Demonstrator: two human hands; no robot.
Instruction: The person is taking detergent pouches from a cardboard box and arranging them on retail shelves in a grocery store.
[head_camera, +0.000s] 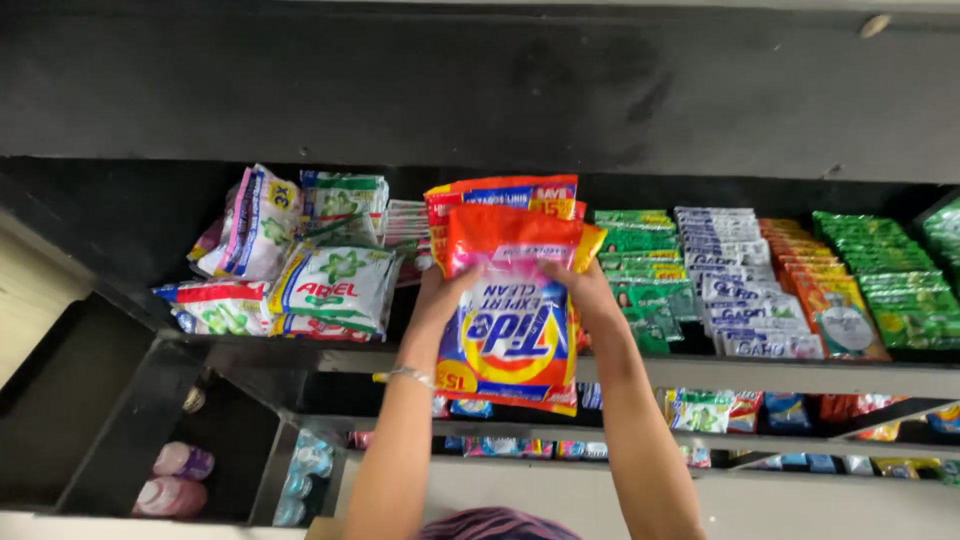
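Nearest the camera, two bare forearms rise from the lower edge, the left one wearing a thin metal bracelet (411, 376). The left hand (443, 288) and the right hand (583, 290) are each clamped on a side edge of a glossy orange detergent pouch (510, 330), flat, soft and crinkled, held upright in front of the upper shelf (760, 375). Behind it stand at least two more orange pouches (500, 195) of the same kind. To the left lies a loose heap of white-and-green sachets (335, 285); to the right run about five tight rows of small sachets (735, 285), green, white and orange. Low on the left, two pink bottles (172, 480) sit in a dark bin. Above the shelf runs a dark, scuffed wall.
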